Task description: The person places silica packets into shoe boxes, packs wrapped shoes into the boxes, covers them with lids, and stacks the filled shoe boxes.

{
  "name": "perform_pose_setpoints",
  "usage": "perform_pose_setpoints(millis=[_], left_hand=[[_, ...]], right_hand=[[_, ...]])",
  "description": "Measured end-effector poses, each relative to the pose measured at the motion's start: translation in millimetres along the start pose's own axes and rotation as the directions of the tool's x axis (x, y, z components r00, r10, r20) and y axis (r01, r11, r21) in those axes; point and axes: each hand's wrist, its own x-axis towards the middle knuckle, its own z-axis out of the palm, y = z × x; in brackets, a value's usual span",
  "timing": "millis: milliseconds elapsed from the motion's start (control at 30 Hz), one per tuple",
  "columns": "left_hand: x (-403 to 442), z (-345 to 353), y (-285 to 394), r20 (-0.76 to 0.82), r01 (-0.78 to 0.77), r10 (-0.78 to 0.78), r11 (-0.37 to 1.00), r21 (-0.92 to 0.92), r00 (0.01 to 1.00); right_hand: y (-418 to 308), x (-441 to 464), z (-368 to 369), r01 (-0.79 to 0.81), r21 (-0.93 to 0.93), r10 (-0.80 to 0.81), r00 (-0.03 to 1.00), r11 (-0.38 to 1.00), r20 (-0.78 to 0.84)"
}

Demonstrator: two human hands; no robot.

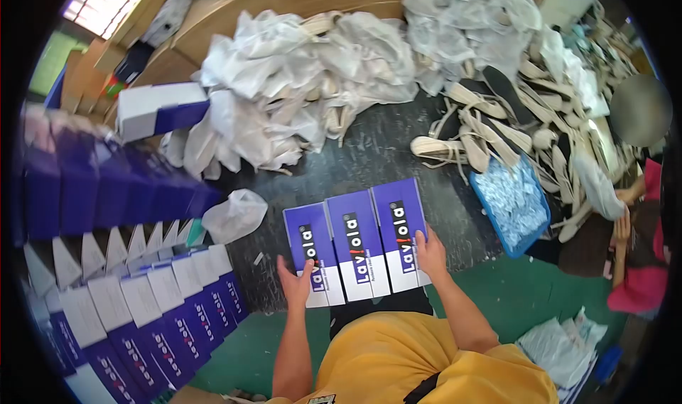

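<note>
Three purple-and-white shoe boxes marked "Laviola" lie side by side at the front edge of the dark table: a left box [302, 223], a middle box [344, 208] and a right box [389, 194]. My left hand [295, 282] grips the outer side of the left box, thumb on its top. On the opposite side, my right hand [431, 255] clasps the right box, its thumb also over the top. The row is squeezed between both hands. Fingers under or behind the outer edges are partly hidden.
Stacked shoe boxes [170, 319] line the left. White-wrapped shoes [305, 70] are heaped at the back, near a lone box [160, 109]. Loose shoes [490, 120] lie right, beside a blue basket [484, 208] of small packets. Another person's hands [621, 219] hold white wrapping at far right.
</note>
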Motion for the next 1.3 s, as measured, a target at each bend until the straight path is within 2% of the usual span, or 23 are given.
perform_pose_setpoints(millis=[33, 100, 133, 167, 233, 300, 333, 400, 467, 533, 567, 633, 700, 733, 767, 800, 867, 933, 967, 1033, 1067, 1200, 1300], left_hand=[[-3, -4, 2, 0.205, 0.187, -0.171, 0.981, -0.06, 0.964], [-22, -24, 20, 0.349, -0.071, 0.017, 0.987, 0.141, 0.937], [-72, -49, 92, 0.231, -0.29, 0.221, 0.9, 0.327, 0.947], [-95, -59, 101, 0.16, -0.429, 0.4, 0.867, 0.254, 0.903], [-160, -118, 155, 0.151, -0.577, 0.557, 0.789, 0.212, 0.817], [-215, -173, 180, 0.13, -0.682, 0.67, 0.725, 0.095, 0.731], [-235, -201, 182, 0.083, -0.694, 0.689, 0.712, 0.105, 0.72], [-268, -258, 175, -0.003, -0.89, 0.896, 0.442, 0.116, 0.445], [-293, -301, 165, -0.038, -0.912, 0.928, 0.371, 0.173, 0.371], [-322, -378, 162, -0.165, -0.929, 0.97, 0.223, 0.294, 0.18], [-334, -435, 168, -0.266, -0.917, 0.963, 0.134, 0.377, 0.031], [-343, -503, 170, -0.587, -0.86, 0.809, 0.306, 0.409, 0.008], [-327, -587, 164, -0.734, -0.698, 0.678, 0.503, 0.51, -0.047], [-310, -627, 160, -0.83, -0.913, 0.555, 0.364, 0.186, 0.052], [-277, -645, 170, -0.862, -0.977, 0.463, 0.153, -0.152, 0.206], [-250, -677, 167, -0.872, -0.967, 0.419, 0.133, -0.217, 0.253], [-207, -755, 124, -0.873, -0.952, 0.38, 0.088, -0.294, 0.305], [-158, -805, 89, -0.829, -0.893, 0.356, 0.304, -0.333, 0.43], [-161, -806, 86, -0.829, -0.895, 0.359, 0.295, -0.335, 0.429], [-167, -780, 87, -0.94, -0.748, 0.292, 0.661, 0.067, 0.174], [-163, -765, 94, -0.952, -0.564, 0.304, 0.792, 0.233, 0.034], [-164, -704, 113, -0.781, -0.386, 0.619, 0.703, 0.597, -0.08], [-192, -682, 138, -0.894, -0.455, 0.429, 0.775, 0.438, -0.13]], right_hand=[[3, -13, -17, -0.209, 0.109, 0.202, 0.977, 0.972, 0.066], [25, -21, -36, -0.408, 0.4, 0.359, 0.913, 0.821, 0.193], [123, -15, 1, -0.408, 0.701, 0.329, 0.909, 0.585, 0.255], [73, -26, -23, -0.416, 0.768, 0.329, 0.902, 0.487, 0.28], [40, -44, -21, -0.476, 0.87, -0.007, 0.877, 0.127, 0.481], [-41, -73, -30, -0.428, 0.904, -0.112, 0.898, 0.002, 0.426], [-65, -73, -32, -0.425, 0.905, -0.163, 0.892, 0.013, 0.421], [-117, -79, -33, -0.326, 0.945, -0.318, 0.892, 0.035, 0.32], [-163, -100, -25, -0.257, 0.966, -0.399, 0.883, 0.029, 0.247], [-208, -133, -9, 0.043, 0.999, -0.158, 0.986, -0.03, -0.048], [-273, -143, -31, 0.07, 0.998, -0.399, 0.915, 0.004, -0.062], [-403, -189, -76, 0.262, 0.963, -0.696, 0.704, 0.067, -0.143], [-499, -244, -73, 0.377, 0.924, -0.818, 0.507, -0.07, -0.269], [-534, -265, -72, 0.377, 0.92, -0.887, 0.384, -0.103, -0.257], [-558, -255, -69, 0.442, 0.896, -0.887, 0.398, -0.04, -0.236], [-584, -258, -58, 0.505, 0.862, -0.886, 0.413, 0.032, -0.209], [-619, -300, -27, 0.622, 0.78, -0.97, 0.141, -0.07, -0.2], [-640, -318, 5, 0.644, 0.759, -0.988, 0.154, 0.101, 0.001], [-642, -327, 22, 0.651, 0.753, -0.988, 0.152, 0.098, -0.003], [-631, -343, 46, 0.901, 0.401, -0.977, 0.206, 0.167, -0.056], [-633, -346, 53, 0.905, 0.391, -0.975, 0.21, 0.168, -0.067], [-642, -371, 72, 0.965, 0.177, -0.962, 0.222, 0.194, -0.158], [-639, -365, 57, 0.963, 0.184, -0.967, 0.221, 0.197, -0.123]])
